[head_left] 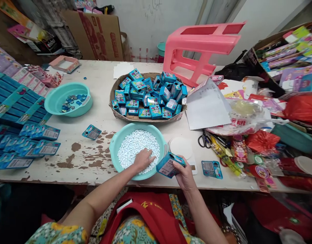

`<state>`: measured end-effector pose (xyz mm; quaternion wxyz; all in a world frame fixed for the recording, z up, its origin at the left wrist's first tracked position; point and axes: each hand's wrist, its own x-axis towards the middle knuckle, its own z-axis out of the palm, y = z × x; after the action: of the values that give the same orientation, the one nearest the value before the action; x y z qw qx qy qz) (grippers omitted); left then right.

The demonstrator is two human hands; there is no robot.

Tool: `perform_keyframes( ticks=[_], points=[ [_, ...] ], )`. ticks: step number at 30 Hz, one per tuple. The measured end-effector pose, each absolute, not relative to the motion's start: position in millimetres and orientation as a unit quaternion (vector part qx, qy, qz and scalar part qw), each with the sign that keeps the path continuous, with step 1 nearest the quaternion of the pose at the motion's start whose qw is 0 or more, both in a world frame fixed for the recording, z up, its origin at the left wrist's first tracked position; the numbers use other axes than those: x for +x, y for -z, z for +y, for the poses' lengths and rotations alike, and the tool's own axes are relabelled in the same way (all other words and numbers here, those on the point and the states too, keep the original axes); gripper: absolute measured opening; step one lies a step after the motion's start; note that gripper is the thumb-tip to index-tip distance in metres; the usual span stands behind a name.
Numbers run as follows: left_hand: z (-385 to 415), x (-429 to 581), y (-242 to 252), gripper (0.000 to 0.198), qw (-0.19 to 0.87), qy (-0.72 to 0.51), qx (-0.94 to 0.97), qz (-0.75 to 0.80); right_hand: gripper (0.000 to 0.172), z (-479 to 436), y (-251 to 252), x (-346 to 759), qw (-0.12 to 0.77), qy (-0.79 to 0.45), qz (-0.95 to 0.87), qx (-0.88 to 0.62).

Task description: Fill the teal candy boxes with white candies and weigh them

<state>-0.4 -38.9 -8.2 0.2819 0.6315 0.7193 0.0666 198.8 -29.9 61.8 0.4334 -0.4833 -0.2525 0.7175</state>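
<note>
A teal basin (120, 137) at the table's front edge is full of small white tablets (135, 144). My left hand (143, 159) reaches into it, fingers curled down among the tablets. My right hand (184, 173) holds a small blue box (168, 164) tilted with its open top toward the basin. Behind the basin a shallow cardboard tray (115, 112) holds several assembled blue boxes (148, 93).
Flat blue box blanks (31, 139) lie stacked at the left. A second teal basin (68, 100) holds small tokens. A pink stool (196, 47) lies on its side at the back. Scissors (203, 139), a white lid (180, 147), paper and bright packets clutter the right.
</note>
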Motion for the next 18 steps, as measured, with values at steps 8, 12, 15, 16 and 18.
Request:
perform_keyframes(
  ticks=[8, 12, 15, 16, 18],
  points=[
    [-24.4, -34.1, -32.9, 0.033, 0.465, -0.429, 0.306, 0.711, 0.039, -23.3, -83.8, 172.3, 0.366, -0.519, -0.560, -0.532],
    [-19.6, -25.5, -79.7, 0.031, 0.549, -0.631, 0.162, 0.524, 0.031, -17.8, -77.9, 145.2, 0.354, -0.410, -0.680, -0.494],
    [-15.1, -14.7, -94.5, 0.028, 0.524, -0.688, 0.141, 0.482, 0.028, -16.8, -73.2, 124.8, 0.305, -0.387, -0.733, -0.469],
    [-13.6, -12.4, -95.1, 0.027, 0.512, -0.698, 0.138, 0.482, 0.029, -16.8, -72.7, 120.0, 0.293, -0.383, -0.741, -0.467],
    [-10.8, -10.4, -93.1, 0.028, 0.484, -0.709, 0.138, 0.493, 0.029, -16.9, -73.3, 114.0, 0.284, -0.376, -0.747, -0.469]
  ],
)
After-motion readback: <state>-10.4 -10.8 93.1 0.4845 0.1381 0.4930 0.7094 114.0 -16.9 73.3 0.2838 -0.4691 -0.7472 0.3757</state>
